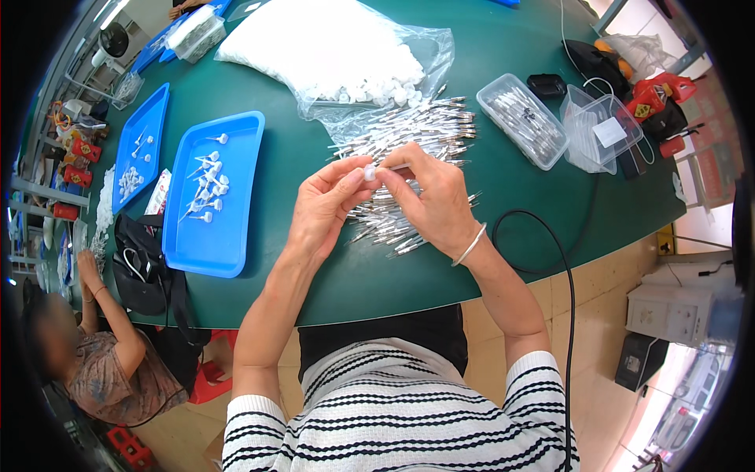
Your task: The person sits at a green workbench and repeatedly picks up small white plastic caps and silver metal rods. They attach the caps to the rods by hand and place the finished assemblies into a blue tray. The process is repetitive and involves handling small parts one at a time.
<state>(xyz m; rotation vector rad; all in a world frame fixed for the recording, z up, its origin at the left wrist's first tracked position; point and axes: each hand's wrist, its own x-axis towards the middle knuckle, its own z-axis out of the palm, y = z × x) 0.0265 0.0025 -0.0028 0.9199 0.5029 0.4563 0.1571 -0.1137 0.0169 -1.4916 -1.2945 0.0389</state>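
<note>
A small white plastic cap (370,171) is pinched between the thumb and forefinger of my left hand (324,203). My right hand (431,197) meets it from the other side, its thumb and fingers pressed together. A pale sliver shows by the right fingers, but what they grip is mostly hidden. Both hands hover above a loose pile of thin white and metal rods (440,130). Left of them, a blue tray (253,189) carries several white caps with thin stems (208,185). Beyond the pile lies a clear bag of white caps (330,59).
Right of the pile stand a plastic box of rods (523,122) and clear containers (602,130). A black cable (568,291) hangs over the table's near edge. A second blue tray (141,145) and a black bag (138,267) lie left, where another person (118,346) sits.
</note>
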